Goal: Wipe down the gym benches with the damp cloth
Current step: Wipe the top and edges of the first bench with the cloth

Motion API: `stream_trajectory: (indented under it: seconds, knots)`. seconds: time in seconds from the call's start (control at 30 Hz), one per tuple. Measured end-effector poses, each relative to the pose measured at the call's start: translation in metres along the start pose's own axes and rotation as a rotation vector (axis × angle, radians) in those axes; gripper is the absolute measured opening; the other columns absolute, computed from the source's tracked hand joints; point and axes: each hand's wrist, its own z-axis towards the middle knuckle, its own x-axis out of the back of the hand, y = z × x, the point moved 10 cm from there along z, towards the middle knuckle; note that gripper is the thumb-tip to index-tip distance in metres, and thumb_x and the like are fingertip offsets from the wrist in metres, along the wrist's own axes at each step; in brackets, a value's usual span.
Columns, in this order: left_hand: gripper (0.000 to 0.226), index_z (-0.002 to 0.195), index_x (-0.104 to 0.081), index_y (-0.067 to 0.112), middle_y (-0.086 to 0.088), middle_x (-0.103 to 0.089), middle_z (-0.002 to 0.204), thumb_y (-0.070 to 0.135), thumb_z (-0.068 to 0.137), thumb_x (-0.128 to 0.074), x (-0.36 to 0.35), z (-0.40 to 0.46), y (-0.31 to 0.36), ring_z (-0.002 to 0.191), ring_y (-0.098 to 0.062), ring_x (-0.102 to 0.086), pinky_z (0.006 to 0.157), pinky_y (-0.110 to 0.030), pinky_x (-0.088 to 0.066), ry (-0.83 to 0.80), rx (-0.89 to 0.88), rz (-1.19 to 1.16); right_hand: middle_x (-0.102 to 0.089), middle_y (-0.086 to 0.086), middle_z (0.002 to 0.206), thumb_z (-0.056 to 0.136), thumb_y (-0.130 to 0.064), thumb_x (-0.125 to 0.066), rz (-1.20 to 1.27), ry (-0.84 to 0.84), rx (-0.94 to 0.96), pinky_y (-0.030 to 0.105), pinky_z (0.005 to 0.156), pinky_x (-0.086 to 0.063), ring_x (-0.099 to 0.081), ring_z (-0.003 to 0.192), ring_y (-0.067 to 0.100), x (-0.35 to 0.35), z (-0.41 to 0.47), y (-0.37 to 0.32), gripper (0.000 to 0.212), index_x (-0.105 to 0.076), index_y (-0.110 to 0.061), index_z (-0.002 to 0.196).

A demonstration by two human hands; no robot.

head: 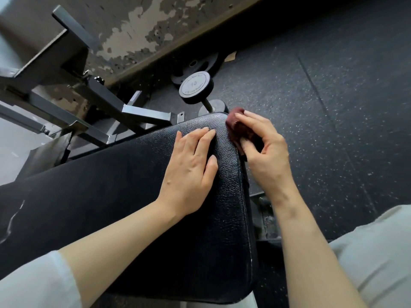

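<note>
- The bench is running lengthwise from lower left to upper right.
- The left hand is lying flat, fingers straight.
- The right hand is clutching the cloth, hiding most of it.

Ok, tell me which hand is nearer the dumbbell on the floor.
Right. The right hand grips the cloth at the bench edge, just below the dumbbell. The left hand rests flat on the pad, farther back.

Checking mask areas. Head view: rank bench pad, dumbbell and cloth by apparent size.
1. Bench pad, by far the largest.
2. Dumbbell, though it lies farther off, so it looks smaller than it is.
3. Cloth, mostly hidden in the right hand, so unsure.
</note>
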Motion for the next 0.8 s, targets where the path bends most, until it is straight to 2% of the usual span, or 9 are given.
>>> stream_trajectory:
  seconds: [0.17,0.27,0.33,0.43,0.5,0.6,0.67,0.7,0.8]
  knots:
    - [0.055,0.141,-0.043,0.012,-0.001,-0.043,0.141,0.036,0.093,-0.029,0.002,0.000,0.000,0.137,-0.017,-0.033,0.122,-0.039,-0.002,0.013,-0.001,-0.014,-0.067,-0.003,0.114,0.078,0.009,-0.058,-0.045,0.100,-0.075,0.032,0.101,-0.047,-0.060,0.110,0.006,0.016,-0.003,0.018,0.045,-0.070,-0.015,0.114]
    - [0.055,0.139,-0.045,0.014,0.001,-0.044,0.140,0.037,0.091,-0.031,0.005,0.001,0.000,0.136,-0.016,-0.035,0.122,-0.036,0.000,0.029,0.003,-0.035,-0.064,-0.005,0.120,0.083,0.003,-0.059,0.019,0.043,-0.078,0.034,0.102,-0.046,-0.059,0.115,0.008,0.008,-0.002,0.013,0.043,-0.068,-0.018,0.119]
    - [0.056,0.139,-0.045,0.013,0.000,-0.045,0.139,0.038,0.091,-0.031,0.005,0.001,-0.001,0.135,-0.017,-0.036,0.121,-0.037,0.000,0.033,0.000,-0.038,-0.069,-0.005,0.112,0.077,-0.001,-0.059,-0.022,0.009,-0.144,0.036,0.099,-0.049,-0.063,0.107,0.008,0.006,-0.002,0.017,0.043,-0.070,-0.019,0.115]
    - [0.058,0.138,-0.047,0.014,-0.001,-0.047,0.139,0.040,0.090,-0.030,0.008,-0.001,0.001,0.135,-0.017,-0.036,0.121,-0.037,0.001,0.041,0.004,-0.031,-0.073,-0.006,0.093,0.066,-0.008,-0.054,-0.083,0.043,-0.221,0.037,0.087,-0.055,-0.068,0.088,0.009,0.015,-0.018,0.014,0.043,-0.075,-0.018,0.103]
    - [0.058,0.137,-0.049,0.013,-0.002,-0.048,0.139,0.041,0.090,-0.031,0.011,-0.002,0.001,0.134,-0.017,-0.037,0.121,-0.036,0.001,0.059,0.010,-0.042,-0.073,-0.005,0.085,0.064,-0.012,-0.054,-0.093,0.074,-0.204,0.035,0.076,-0.058,-0.069,0.077,0.010,0.022,-0.030,-0.004,0.040,-0.076,-0.021,0.096]
    - [0.047,0.131,-0.054,0.008,-0.006,-0.050,0.136,0.030,0.090,-0.043,0.024,-0.008,0.001,0.130,-0.024,-0.044,0.121,-0.044,-0.013,0.162,0.025,-0.103,-0.071,-0.001,0.074,0.068,-0.008,-0.056,-0.069,0.119,-0.157,0.026,0.061,-0.054,-0.065,0.062,0.009,0.025,-0.042,-0.036,0.030,-0.076,-0.019,0.087]
    - [0.035,0.123,-0.059,0.006,-0.009,-0.054,0.130,0.011,0.088,-0.053,0.044,-0.017,-0.002,0.124,-0.026,-0.049,0.114,-0.047,-0.031,0.319,0.052,-0.187,-0.071,-0.002,0.078,0.069,-0.007,-0.056,-0.099,0.148,-0.103,0.027,0.066,-0.055,-0.066,0.067,0.007,0.025,-0.049,-0.058,0.029,-0.076,-0.019,0.088]
    - [0.033,0.119,-0.062,0.006,-0.009,-0.057,0.127,0.004,0.087,-0.055,0.053,-0.024,-0.007,0.121,-0.025,-0.051,0.111,-0.043,-0.036,0.390,0.077,-0.220,-0.071,-0.004,0.082,0.068,-0.010,-0.056,-0.150,0.135,-0.071,0.029,0.072,-0.055,-0.066,0.074,0.008,0.022,-0.054,-0.068,0.030,-0.076,-0.021,0.088]
    - [0.030,0.111,-0.066,0.008,-0.007,-0.058,0.125,-0.003,0.083,-0.060,0.073,-0.055,-0.030,0.119,-0.022,-0.050,0.105,-0.026,-0.036,0.453,0.166,-0.236,-0.070,-0.011,0.086,0.064,-0.007,-0.056,-0.217,-0.058,0.102,0.017,0.079,-0.049,-0.064,0.084,0.002,-0.012,-0.080,-0.105,0.031,-0.074,-0.025,0.081]
